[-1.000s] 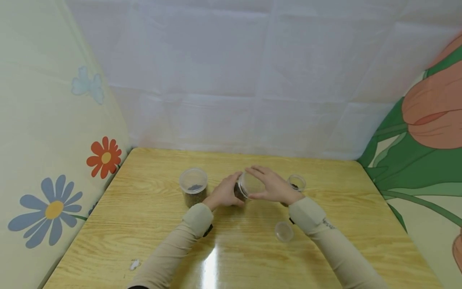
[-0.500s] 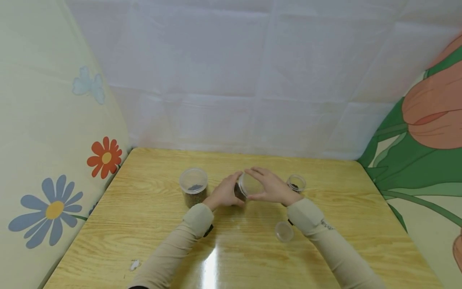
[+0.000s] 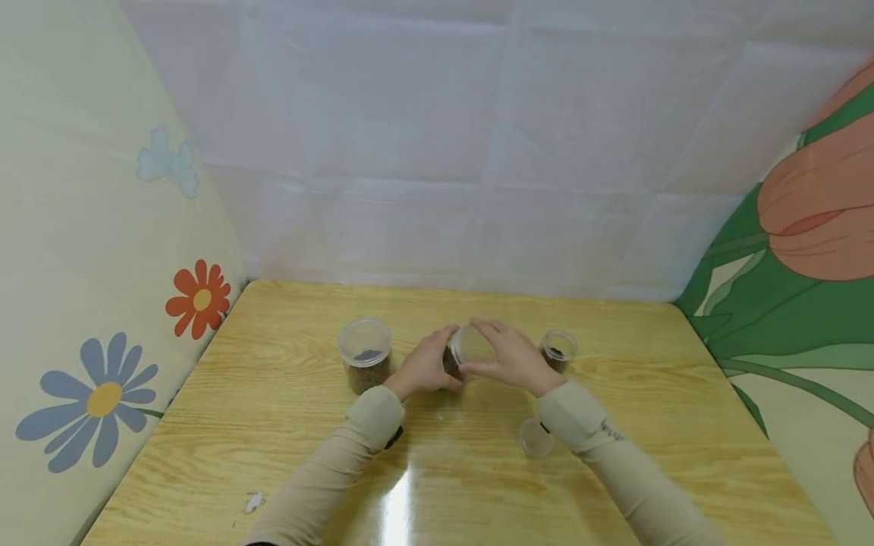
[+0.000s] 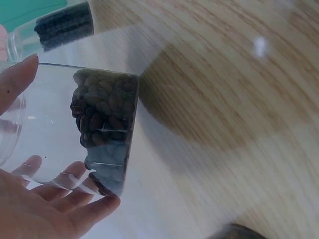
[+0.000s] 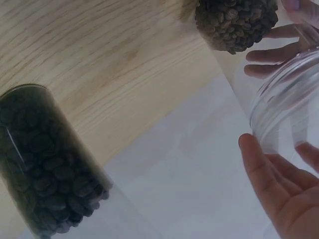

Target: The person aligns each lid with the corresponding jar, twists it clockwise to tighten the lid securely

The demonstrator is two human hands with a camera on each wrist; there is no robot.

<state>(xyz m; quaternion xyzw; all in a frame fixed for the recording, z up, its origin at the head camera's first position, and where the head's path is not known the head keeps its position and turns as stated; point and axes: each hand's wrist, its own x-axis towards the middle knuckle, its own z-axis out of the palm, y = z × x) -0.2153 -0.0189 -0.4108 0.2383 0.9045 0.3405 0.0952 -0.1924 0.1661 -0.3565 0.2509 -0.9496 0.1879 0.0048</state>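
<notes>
A clear jar (image 4: 52, 124) with dark brown beans (image 4: 102, 112) in its bottom part stands between the hands, leaning to the right in the head view. My left hand (image 3: 425, 365) grips the jar's side, with thumb and fingers around the wall in the left wrist view. My right hand (image 3: 515, 359) holds the round clear lid (image 3: 478, 345) at the jar's mouth, thumb and fingers spread around its rim. In the right wrist view the fingertips (image 5: 247, 144) touch the ridged rim. Whether the lid sits fully on the thread cannot be told.
Left of the hands stands a larger clear jar (image 3: 365, 360) with dark contents. A narrower jar (image 3: 558, 349) of dark beans stands at the right, its top uncovered. Nearer the front, a small clear lid (image 3: 536, 440) lies on the wooden table (image 3: 464, 485), partly behind the right cuff.
My right hand has turned slightly around the lid, its wrist shifting left and down. More of the narrow jar on the right now shows. The left hand stays around the jar.
</notes>
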